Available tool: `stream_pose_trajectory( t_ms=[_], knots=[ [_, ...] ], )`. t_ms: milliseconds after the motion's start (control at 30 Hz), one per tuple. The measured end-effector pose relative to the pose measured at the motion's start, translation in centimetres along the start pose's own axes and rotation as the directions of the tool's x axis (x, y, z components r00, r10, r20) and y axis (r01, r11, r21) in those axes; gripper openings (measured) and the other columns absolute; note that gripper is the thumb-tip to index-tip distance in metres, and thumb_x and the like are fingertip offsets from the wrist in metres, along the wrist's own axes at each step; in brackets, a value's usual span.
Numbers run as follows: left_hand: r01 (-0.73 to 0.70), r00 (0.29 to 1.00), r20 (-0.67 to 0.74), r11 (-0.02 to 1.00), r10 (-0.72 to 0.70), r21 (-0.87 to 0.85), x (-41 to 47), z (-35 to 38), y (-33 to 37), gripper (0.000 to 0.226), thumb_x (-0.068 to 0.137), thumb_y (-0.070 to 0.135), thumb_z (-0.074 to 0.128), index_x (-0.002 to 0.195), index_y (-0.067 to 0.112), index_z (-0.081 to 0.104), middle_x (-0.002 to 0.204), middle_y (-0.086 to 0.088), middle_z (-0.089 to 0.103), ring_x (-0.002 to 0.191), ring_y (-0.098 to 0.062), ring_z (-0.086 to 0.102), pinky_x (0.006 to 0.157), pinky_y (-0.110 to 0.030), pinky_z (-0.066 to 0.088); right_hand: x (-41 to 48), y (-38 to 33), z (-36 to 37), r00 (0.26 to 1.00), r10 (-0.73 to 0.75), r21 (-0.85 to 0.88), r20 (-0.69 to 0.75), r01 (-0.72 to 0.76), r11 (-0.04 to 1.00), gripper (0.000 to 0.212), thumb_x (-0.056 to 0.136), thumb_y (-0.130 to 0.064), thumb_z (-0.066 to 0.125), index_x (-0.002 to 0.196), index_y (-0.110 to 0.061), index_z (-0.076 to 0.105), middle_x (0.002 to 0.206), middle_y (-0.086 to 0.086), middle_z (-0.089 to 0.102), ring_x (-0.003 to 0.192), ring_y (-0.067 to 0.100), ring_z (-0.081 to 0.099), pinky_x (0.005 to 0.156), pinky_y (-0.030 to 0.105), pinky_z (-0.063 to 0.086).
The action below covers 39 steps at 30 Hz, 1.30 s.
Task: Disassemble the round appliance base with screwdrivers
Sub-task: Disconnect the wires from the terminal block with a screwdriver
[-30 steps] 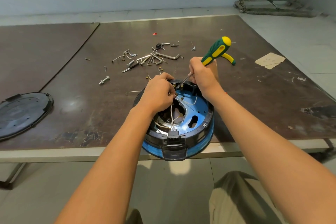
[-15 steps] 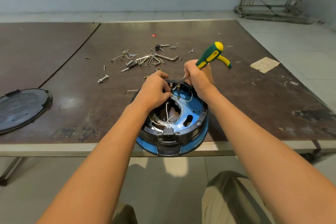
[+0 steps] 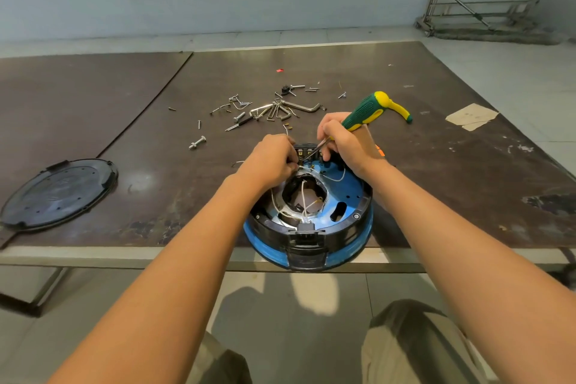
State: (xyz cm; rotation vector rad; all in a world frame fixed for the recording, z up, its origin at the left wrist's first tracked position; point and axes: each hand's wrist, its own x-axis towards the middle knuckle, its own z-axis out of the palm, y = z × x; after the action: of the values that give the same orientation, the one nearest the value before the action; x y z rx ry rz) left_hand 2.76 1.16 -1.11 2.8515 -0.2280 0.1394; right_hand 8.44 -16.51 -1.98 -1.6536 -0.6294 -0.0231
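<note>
The round appliance base (image 3: 349, 215), black with a blue rim and an open blue inside with white wires, sits at the table's near edge and overhangs it a little. My right hand (image 3: 346, 142) grips a green and yellow screwdriver (image 3: 364, 114), its shaft angled down-left into the terminal block at the base's far rim. My left hand (image 3: 271, 162) is curled at the same spot, its fingertips pinching a white wire by the terminals. A second green and yellow screwdriver (image 3: 400, 111) lies on the table just behind the first.
The removed black round cover (image 3: 59, 193) lies at the table's left. Loose screws, bolts and hex keys (image 3: 274, 111) are scattered behind the base. A paper scrap (image 3: 472, 117) lies at the right. The table's front edge (image 3: 124, 256) runs just below the base.
The view has shifted slightly. Both hands stay at the terminal block; the screwdriver handle has tipped a little lower and to the right.
</note>
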Motion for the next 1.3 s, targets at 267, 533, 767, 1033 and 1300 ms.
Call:
stream_pose_trajectory(
  t_ms=[267, 533, 767, 1033, 1300],
  knots=[
    [-0.009, 1.0, 0.013, 1.0, 0.009, 0.003, 0.5, 0.7, -0.2, 0.013, 0.087, 0.02, 0.068, 0.087, 0.017, 0.081, 0.137, 0.001, 0.057, 0.112, -0.021, 0.06, 0.089, -0.032, 0.048, -0.2, 0.0, 0.2, 1.0, 0.013, -0.009, -0.024, -0.013, 1.0, 0.029, 0.087, -0.014, 0.049, 0.064, 0.002, 0.059, 0.048, 0.014, 0.055, 0.043, 0.011, 0.048, 0.05, 0.015, 0.04],
    [0.013, 0.999, 0.046, 1.0, -0.012, -0.017, 1.0, 1.0, -0.6, 0.014, 0.088, 0.024, 0.066, 0.081, 0.02, 0.077, 0.143, 0.008, 0.05, 0.107, -0.016, 0.058, 0.083, -0.036, 0.051, -0.6, -0.8, 0.2, 0.998, -0.025, -0.078, 0.049, 0.029, 0.997, 0.032, 0.096, -0.004, 0.048, 0.067, 0.01, 0.054, 0.058, 0.033, 0.055, 0.05, 0.018, 0.05, 0.056, 0.022, 0.046],
    [0.005, 0.999, 0.045, 0.999, -0.004, -0.034, 1.0, 1.1, -0.8, 0.015, 0.087, 0.022, 0.065, 0.083, 0.017, 0.079, 0.143, 0.005, 0.051, 0.109, -0.017, 0.059, 0.088, -0.037, 0.052, -1.0, -1.5, 0.2, 0.99, -0.03, -0.141, 0.136, 0.05, 0.989, 0.03, 0.098, 0.001, 0.048, 0.07, 0.011, 0.055, 0.061, 0.032, 0.056, 0.055, 0.024, 0.052, 0.058, 0.032, 0.047],
    [-0.012, 1.0, 0.029, 1.0, 0.012, -0.021, 0.9, 1.1, -1.1, 0.014, 0.088, 0.024, 0.066, 0.084, 0.018, 0.079, 0.144, 0.006, 0.051, 0.112, -0.02, 0.06, 0.087, -0.036, 0.05, -0.4, -0.7, 0.4, 0.996, 0.052, -0.077, 0.066, -0.046, 0.996, 0.038, 0.097, -0.01, 0.047, 0.06, -0.006, 0.053, 0.052, 0.008, 0.056, 0.054, 0.028, 0.053, 0.057, 0.036, 0.045],
    [-0.037, 0.999, 0.012, 0.999, 0.037, -0.004, 1.3, 1.5, -1.3, 0.016, 0.087, 0.022, 0.066, 0.081, 0.017, 0.079, 0.142, 0.003, 0.054, 0.108, -0.02, 0.062, 0.086, -0.033, 0.048, -0.7, -1.3, 0.0, 0.994, 0.02, -0.078, 0.106, -0.012, 0.997, 0.042, 0.099, -0.002, 0.045, 0.058, -0.01, 0.047, 0.05, -0.004, 0.05, 0.054, 0.026, 0.053, 0.057, 0.024, 0.047]
  ],
)
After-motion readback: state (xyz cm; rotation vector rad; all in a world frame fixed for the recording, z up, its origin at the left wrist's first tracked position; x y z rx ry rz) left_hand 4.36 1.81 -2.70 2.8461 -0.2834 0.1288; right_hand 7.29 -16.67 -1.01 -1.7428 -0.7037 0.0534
